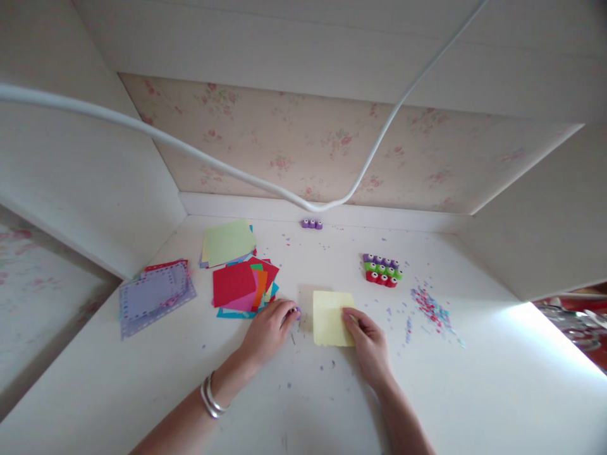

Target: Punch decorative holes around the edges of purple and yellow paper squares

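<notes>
My right hand (367,341) pinches the right edge of a pale yellow square of paper (329,319), held over the white tabletop. The paper's bottom edge looks slightly uneven. Just left of it, my left hand (269,328) is closed around a small purple paper punch (297,312), mostly hidden by the fingers. The punch and the paper are apart. Near my left hand lies a fanned pile of coloured paper (234,284), red on top. Tiny punched bits are scattered around both hands.
Rows of purple, green and red punches (382,270) stand at right, with several purple ones (312,224) by the back wall. Confetti (431,308) lies far right. Pale green sheets (230,242) and hole-edged lilac sheets (154,294) lie left. A white cable (265,185) hangs across the view.
</notes>
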A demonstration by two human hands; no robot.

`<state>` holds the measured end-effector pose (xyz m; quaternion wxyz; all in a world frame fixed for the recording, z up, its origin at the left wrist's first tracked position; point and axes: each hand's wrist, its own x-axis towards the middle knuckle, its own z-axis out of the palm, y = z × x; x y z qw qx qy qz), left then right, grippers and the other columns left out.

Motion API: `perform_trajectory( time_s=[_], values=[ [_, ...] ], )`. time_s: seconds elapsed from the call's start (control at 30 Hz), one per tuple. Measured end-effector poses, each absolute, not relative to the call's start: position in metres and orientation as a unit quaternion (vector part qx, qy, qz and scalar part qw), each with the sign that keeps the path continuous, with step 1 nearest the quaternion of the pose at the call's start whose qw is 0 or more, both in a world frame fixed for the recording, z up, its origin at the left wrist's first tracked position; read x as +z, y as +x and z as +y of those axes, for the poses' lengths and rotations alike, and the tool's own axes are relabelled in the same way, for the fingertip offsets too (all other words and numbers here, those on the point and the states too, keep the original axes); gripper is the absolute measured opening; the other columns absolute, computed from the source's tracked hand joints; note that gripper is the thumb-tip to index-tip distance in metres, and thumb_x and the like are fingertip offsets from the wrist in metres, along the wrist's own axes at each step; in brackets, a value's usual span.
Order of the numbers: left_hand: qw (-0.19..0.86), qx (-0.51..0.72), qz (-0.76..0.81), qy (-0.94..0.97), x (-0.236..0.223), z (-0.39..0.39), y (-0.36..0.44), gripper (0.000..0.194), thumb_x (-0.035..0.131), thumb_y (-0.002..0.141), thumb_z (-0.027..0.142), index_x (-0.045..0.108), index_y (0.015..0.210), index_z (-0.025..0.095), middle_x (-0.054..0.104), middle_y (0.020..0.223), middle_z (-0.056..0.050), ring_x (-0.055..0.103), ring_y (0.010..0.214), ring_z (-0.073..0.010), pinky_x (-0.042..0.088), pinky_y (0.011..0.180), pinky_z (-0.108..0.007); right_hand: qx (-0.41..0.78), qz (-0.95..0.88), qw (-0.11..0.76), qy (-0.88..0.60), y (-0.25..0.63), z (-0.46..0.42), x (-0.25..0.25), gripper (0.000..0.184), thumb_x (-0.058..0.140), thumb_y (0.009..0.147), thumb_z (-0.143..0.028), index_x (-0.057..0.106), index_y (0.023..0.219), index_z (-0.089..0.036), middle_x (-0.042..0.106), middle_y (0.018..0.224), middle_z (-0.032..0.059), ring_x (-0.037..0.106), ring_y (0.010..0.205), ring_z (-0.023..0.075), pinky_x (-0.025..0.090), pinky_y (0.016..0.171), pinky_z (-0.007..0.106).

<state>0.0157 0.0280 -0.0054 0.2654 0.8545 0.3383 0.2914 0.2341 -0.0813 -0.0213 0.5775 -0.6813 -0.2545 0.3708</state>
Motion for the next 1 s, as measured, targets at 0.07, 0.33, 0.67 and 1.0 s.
perform_trajectory(
  time_s=[0.07,0.33,0.67,1.0],
  values=[
    [0.248,0.289,0.327,0.865,-0.007,0.025,0.017,0.014,0.05,0.097,0.029,0.059,0.106,0.023,0.068,0.101,-0.004,0.064,0.097,-0.0187,0.052,0.088,-0.034,0.374,-0.256,0.576,-0.68,0.234,-0.081,-0.022,0.042,0.073,0.074,-0.053,0.074,0.098,-0.018,0.074,0.091,0.0058,0.062,0.079,0.0208,0.046,0.066,0.028],
    [0.232,0.291,0.335,0.866,0.007,0.026,0.012,0.022,0.052,0.095,0.034,0.06,0.113,0.024,0.069,0.111,-0.005,0.064,0.106,-0.0194,0.05,0.095,-0.033,0.381,-0.256,0.572,-0.68,0.233,-0.081,-0.02,0.044,0.073,0.074,-0.054,0.074,0.098,-0.017,0.074,0.089,0.0075,0.062,0.077,0.0217,0.046,0.064,0.029],
    [0.036,0.045,0.69,0.721,0.02,0.099,-0.087,0.066,0.037,0.088,0.065,0.064,0.106,0.008,0.066,0.096,-0.021,0.063,0.098,-0.0356,0.048,0.085,-0.044,0.375,-0.272,0.557,-0.689,0.233,-0.081,-0.02,0.041,0.072,0.075,-0.054,0.075,0.097,-0.019,0.074,0.091,0.0067,0.063,0.08,0.0225,0.047,0.068,0.03],
    [0.138,0.059,0.714,0.684,0.021,0.1,-0.018,0.063,0.07,0.072,0.044,0.048,0.122,0.012,0.056,0.118,-0.022,0.057,0.109,-0.0365,0.045,0.088,-0.043,0.373,-0.308,0.534,-0.694,0.233,-0.084,-0.02,0.044,0.069,0.076,-0.055,0.075,0.098,-0.018,0.074,0.094,0.0088,0.064,0.082,0.024,0.048,0.069,0.031]
  ],
)
